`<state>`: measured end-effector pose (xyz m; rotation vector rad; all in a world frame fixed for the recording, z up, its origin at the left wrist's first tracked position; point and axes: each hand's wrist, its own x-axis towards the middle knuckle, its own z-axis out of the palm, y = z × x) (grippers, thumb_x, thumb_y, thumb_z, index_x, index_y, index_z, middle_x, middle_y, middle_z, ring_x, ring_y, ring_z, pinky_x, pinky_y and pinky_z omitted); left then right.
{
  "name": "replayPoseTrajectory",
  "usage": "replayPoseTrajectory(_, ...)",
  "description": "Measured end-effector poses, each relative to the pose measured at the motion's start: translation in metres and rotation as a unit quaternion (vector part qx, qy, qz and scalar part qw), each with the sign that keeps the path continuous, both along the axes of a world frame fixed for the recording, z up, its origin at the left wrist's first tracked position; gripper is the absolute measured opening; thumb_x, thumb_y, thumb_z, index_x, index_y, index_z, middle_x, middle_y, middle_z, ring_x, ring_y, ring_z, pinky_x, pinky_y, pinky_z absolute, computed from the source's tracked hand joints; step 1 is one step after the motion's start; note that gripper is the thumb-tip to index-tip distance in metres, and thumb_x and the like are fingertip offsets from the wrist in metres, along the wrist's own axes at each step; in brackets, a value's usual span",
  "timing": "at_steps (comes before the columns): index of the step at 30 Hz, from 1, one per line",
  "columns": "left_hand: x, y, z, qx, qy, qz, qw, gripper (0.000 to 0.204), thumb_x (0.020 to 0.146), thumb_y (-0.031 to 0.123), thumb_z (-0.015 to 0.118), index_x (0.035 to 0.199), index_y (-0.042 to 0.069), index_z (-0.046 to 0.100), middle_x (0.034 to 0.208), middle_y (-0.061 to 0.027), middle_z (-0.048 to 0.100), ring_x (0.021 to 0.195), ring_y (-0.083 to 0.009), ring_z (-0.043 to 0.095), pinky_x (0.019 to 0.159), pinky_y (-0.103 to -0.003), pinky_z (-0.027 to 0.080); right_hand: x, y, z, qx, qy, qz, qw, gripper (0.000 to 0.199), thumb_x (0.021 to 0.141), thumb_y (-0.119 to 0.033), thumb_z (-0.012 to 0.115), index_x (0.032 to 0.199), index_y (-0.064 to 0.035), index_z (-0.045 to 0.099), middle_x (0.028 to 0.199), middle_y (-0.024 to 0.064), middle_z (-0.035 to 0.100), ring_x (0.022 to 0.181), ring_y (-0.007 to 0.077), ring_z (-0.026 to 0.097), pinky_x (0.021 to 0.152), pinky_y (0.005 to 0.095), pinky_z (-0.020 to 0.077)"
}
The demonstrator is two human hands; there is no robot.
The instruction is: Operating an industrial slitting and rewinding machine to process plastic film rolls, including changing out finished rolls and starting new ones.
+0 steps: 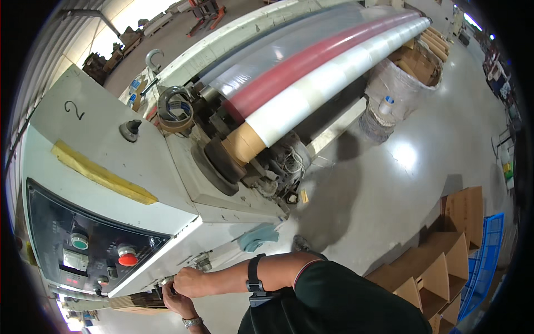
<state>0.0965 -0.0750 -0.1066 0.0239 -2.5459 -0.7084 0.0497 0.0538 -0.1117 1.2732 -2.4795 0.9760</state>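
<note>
Beside boxy painted cabinet [161, 203], left hand [177, 302], right hand [191, 282]

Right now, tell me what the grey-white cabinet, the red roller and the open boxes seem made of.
Cabinet: probably painted metal, low sheen; flat panels with dark chips along an edge. Red roller: rubber or plastic, I can't tell which; smooth with a soft shine. Boxes: cardboard, matte brown, with thin upright flaps.

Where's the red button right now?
Head view, lower left: the red button sits on the black control panel, right of and slightly below the green button.
</note>
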Motion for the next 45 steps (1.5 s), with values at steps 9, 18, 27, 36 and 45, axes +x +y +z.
replayPoseTrajectory(9, -0.005, -0.008, -0.002, -0.069, 0.057, 0.019, 0.996, 0.009, 0.078, 0.004, 0.060, 0.086, 0.002, 0.063, 0.082, -0.0125, 0.065, 0.072, -0.0293, 0.063, 0.068, -0.036, 0.049, -0.002, 0.004, 0.011, 0.023, 0.002, -0.012, 1.000, 0.013, 0.070, -0.012, 0.059, 0.063, -0.0043, 0.066, 0.069, 0.0134, 0.066, 0.068, 0.0259, 0.067, 0.060, 0.0376, 0.0530)
replayPoseTrajectory(18, 0.006, -0.021, 0.008, -0.074, 0.028, -0.025, 0.997, 0.012, 0.080, 0.002, 0.057, 0.091, 0.001, 0.063, 0.080, -0.0139, 0.065, 0.068, -0.0302, 0.061, 0.062, -0.037, 0.048, 0.006, 0.011, 0.027, 0.054, -0.051, 0.004, 0.997, 0.011, 0.075, -0.011, 0.057, 0.077, -0.0029, 0.065, 0.079, 0.0134, 0.066, 0.076, 0.0295, 0.066, 0.066, 0.0399, 0.0527)
replayPoseTrajectory(27, -0.009, -0.126, -0.013, 0.330, 0.084, -0.019, 0.940, 0.022, 0.088, -0.002, 0.048, 0.108, 0.000, 0.055, 0.078, -0.0041, 0.056, 0.065, -0.0108, 0.051, 0.060, -0.024, 0.044, 0.029, 0.101, 0.016, -0.048, -0.119, -0.131, 0.983, 0.014, 0.083, -0.015, 0.054, 0.093, -0.0049, 0.052, 0.089, 0.0132, 0.057, 0.087, 0.0334, 0.060, 0.076, 0.0438, 0.0480)
replayPoseTrajectory(36, 0.055, -0.073, -0.093, 0.474, 0.038, 0.145, 0.868, 0.030, 0.095, 0.030, 0.049, 0.112, 0.006, 0.051, 0.083, -0.0006, 0.053, 0.058, -0.0052, 0.039, 0.050, -0.021, 0.031, 0.083, 0.190, -0.005, -0.142, -0.151, -0.212, 0.955, 0.026, 0.088, -0.021, 0.055, 0.111, -0.0092, 0.054, 0.105, 0.0131, 0.059, 0.095, 0.0345, 0.058, 0.080, 0.0431, 0.0461)
replayPoseTrajectory(45, 0.041, 0.254, -0.033, 0.116, -0.051, -0.276, 0.953, 0.059, 0.063, 0.008, 0.077, 0.116, 0.002, 0.053, 0.106, -0.0177, 0.058, 0.088, -0.0325, 0.059, 0.077, -0.037, 0.049, 0.155, 0.427, -0.066, -0.012, -0.249, -0.268, 0.930, 0.029, 0.086, -0.024, 0.058, 0.111, -0.0090, 0.056, 0.099, 0.0118, 0.064, 0.094, 0.0327, 0.061, 0.082, 0.0413, 0.0476)
